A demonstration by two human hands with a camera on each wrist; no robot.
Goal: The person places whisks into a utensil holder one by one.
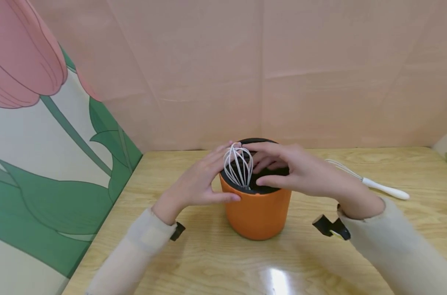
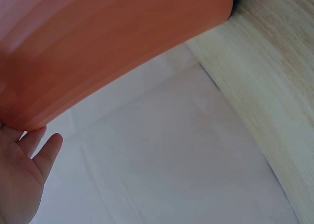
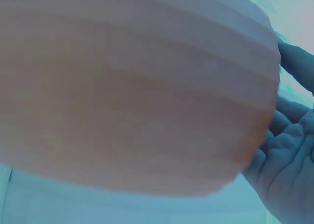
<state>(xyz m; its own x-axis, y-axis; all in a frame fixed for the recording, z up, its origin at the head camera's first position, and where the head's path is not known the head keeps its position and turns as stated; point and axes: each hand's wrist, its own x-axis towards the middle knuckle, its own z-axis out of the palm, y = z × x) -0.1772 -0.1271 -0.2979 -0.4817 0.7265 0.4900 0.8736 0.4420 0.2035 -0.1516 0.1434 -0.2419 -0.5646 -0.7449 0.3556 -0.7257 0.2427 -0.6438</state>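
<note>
An orange pot (image 1: 258,215) with a black rim and dark inside stands on the table. Out of its left side rises a whisk (image 1: 241,166), its white wire loops upward; the lower part is hidden in the pot. My left hand (image 1: 199,180) lies along the pot's left rim, thumb at the front and fingers stretched toward the back, beside the wires. In the left wrist view, fingertips touch the pot wall (image 2: 122,42). My right hand (image 1: 282,166) arches over the right of the opening, fingers loosely bent, the index tip close to the whisk's top. I see nothing in its grasp.
A second whisk (image 1: 385,188) with a white handle lies on the wooden table (image 1: 194,262) to the right, partly behind my right forearm. A pinkish covering (image 1: 208,82) hangs behind, and a panel with a printed tulip (image 1: 21,53) is at left.
</note>
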